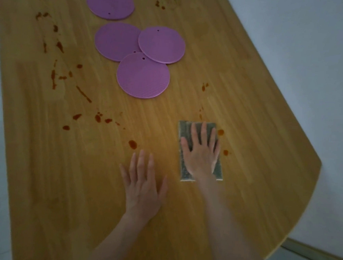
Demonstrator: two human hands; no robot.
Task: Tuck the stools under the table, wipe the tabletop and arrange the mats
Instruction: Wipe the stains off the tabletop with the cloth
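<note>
Lower centre: our right hand (200, 152) presses flat on the sponge (200, 151); our left hand (142, 186) lies open on the stained tabletop (242, 84) (four purple mats (143, 76) at upper centre).

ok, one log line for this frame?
step: wipe | right hand: flat on cloth | left hand: flat on tabletop | stains: many unwiped | mats: four, three overlapping

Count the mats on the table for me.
4. The far mat lies alone; nearer, three overlap in a cluster: the left mat, the right mat and the near mat. Another could hide underneath, but none shows.
</note>
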